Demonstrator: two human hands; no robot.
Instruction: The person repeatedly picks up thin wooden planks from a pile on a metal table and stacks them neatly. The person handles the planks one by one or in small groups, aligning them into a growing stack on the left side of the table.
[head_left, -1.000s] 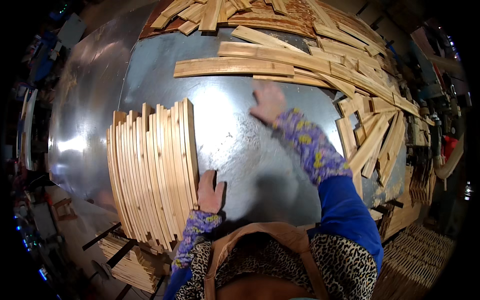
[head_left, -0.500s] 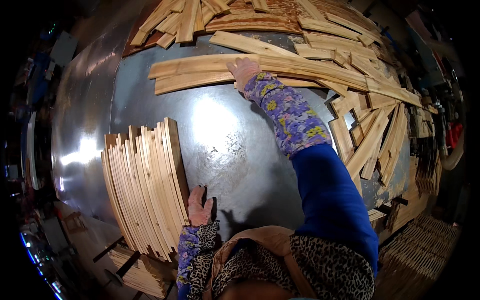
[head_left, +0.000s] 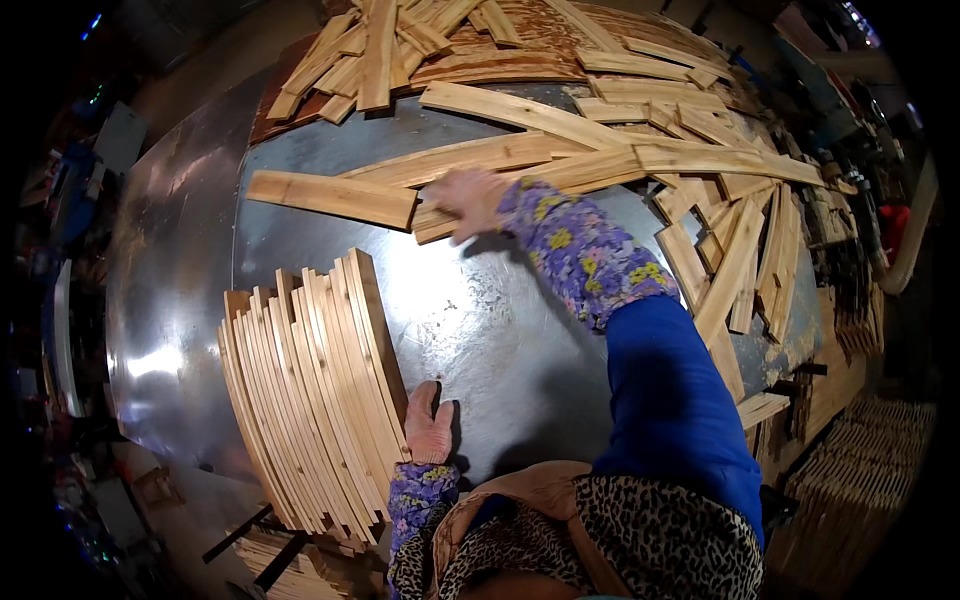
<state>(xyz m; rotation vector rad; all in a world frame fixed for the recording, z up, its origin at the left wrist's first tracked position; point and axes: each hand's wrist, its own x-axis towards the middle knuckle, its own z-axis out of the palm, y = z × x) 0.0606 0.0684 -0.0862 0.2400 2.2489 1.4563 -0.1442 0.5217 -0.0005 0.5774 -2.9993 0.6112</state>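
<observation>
My right hand (head_left: 468, 203) is over the loose wooden boards in the middle of the table, blurred by motion, its fingers apart. Just left of it lies a short wooden board (head_left: 325, 197), slanting toward me at its right end. Another wooden board (head_left: 585, 172) runs rightward from under the hand. A longer wooden board (head_left: 460, 158) lies behind them. My left hand (head_left: 430, 428) rests with fingers stretched out against the right side of a row of narrow boards (head_left: 325, 390) standing on edge, packed side by side.
The metal table (head_left: 500, 340) shines under a lamp. Scattered boards (head_left: 740, 270) lie crossed on the right, and more are piled (head_left: 375, 55) on a worn wooden sheet (head_left: 500, 68) at the back. Stacked slats (head_left: 850, 480) stand low at the right.
My right hand has come toward me and slightly left. The boards beneath it have slid apart, and the short one now lies farther left and nearer. My left hand stays by the row.
</observation>
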